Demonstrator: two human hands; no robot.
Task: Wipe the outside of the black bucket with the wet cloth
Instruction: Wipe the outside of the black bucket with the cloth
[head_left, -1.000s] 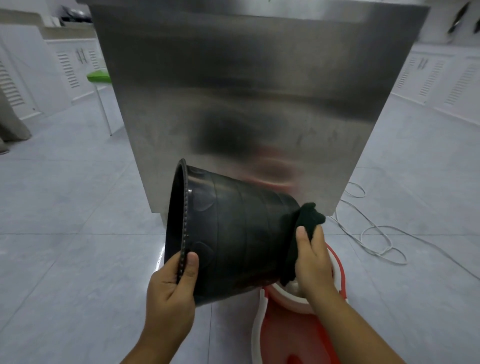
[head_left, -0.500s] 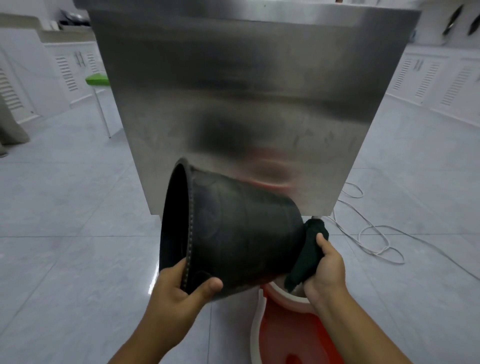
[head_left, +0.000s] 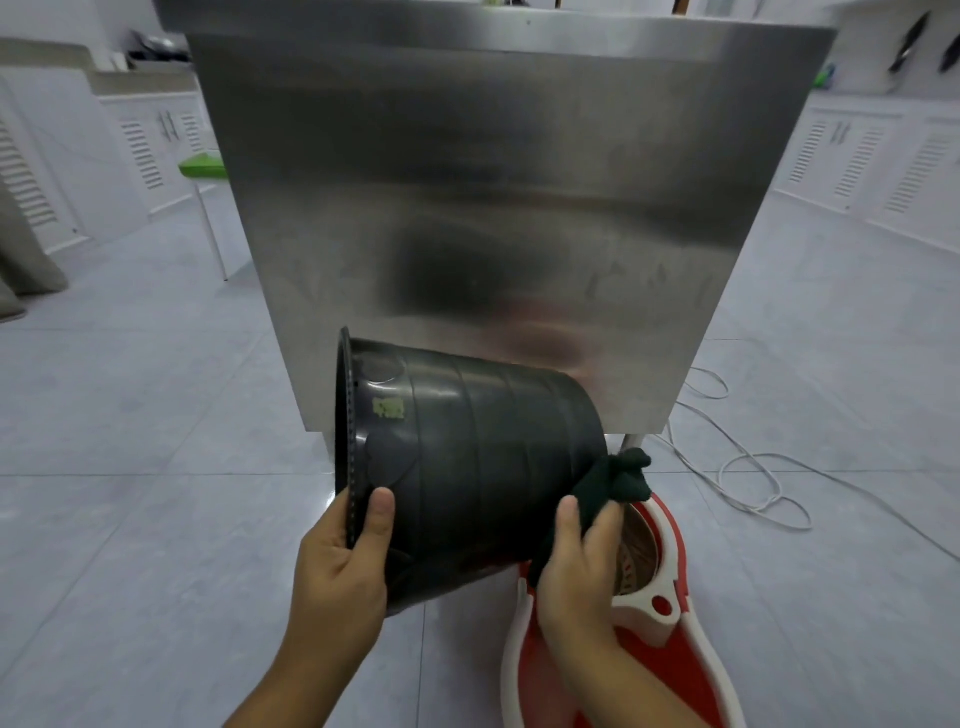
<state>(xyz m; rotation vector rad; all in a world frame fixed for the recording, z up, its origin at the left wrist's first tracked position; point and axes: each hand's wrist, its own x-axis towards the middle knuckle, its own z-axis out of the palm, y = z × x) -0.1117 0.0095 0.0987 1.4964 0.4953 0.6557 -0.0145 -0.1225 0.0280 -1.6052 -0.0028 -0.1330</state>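
— What did each grip have hold of?

— The left hand (head_left: 340, 566) was closed on the rim of the bucket (head_left: 478, 457), thumb pressed on the outer wall, the other fingers hidden inside. The right hand (head_left: 576, 566) was closed around the cloth (head_left: 615, 480), pressing it against the bucket's base edge, with a bunched end sticking out above the fingers.

— And where was the bucket?

— Held in the air on its side, mouth to the left and base to the right, tilted a little down toward the right. A pale sticker (head_left: 389, 408) showed on the wall near the rim.

— What lay around it?

— A red and white mop bucket (head_left: 660, 623) stood on the tiled floor (head_left: 130, 467) below the right hand. Behind stood a steel panel (head_left: 467, 182), and a white cord (head_left: 748, 467) lay looped on the floor to the right.
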